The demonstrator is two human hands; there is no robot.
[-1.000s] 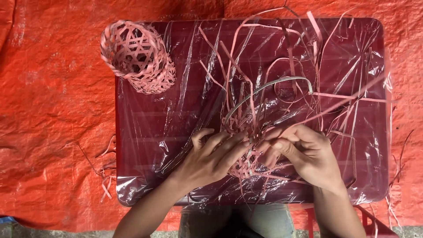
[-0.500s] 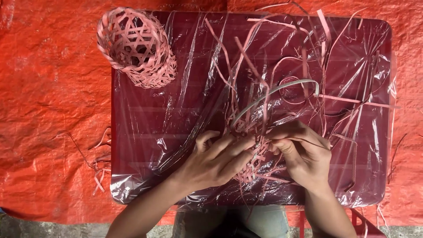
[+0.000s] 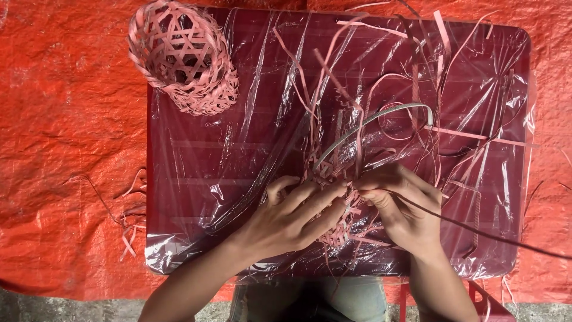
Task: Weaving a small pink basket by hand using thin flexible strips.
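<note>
Weave [image 3: 338,229], pink and half-made, sits at the near edge of the table [image 3: 196,179], pinned flat between both hands so its loose ends stay put. Start at the far left: red tarp [image 3: 65,149] covers the ground, with a few stray pink offcuts [image 3: 128,238] lying beside the table's near left corner. Moving in, a finished pink basket [image 3: 182,56] lies tipped on its side at the far left corner, well apart from the work and out of the way. Clear plastic sheet [image 3: 256,101] is stretched over the dark red tabletop, likely to keep the strips sliding freely. Now the left hand [image 3: 292,217]: fingers spread and pressed down on the weave's left side, covering part of it, not closed around anything. The weave peeks out just right of those fingertips, touching both hands. A pale curved strip [image 3: 381,116] arcs up and away from it toward the far right. Right hand [image 3: 402,206] next: curled, pinching a thin dark strip [image 3: 476,229] that trails off toward the right edge. Loose pink strips [image 3: 453,131] sprawl over the table's far right.
</note>
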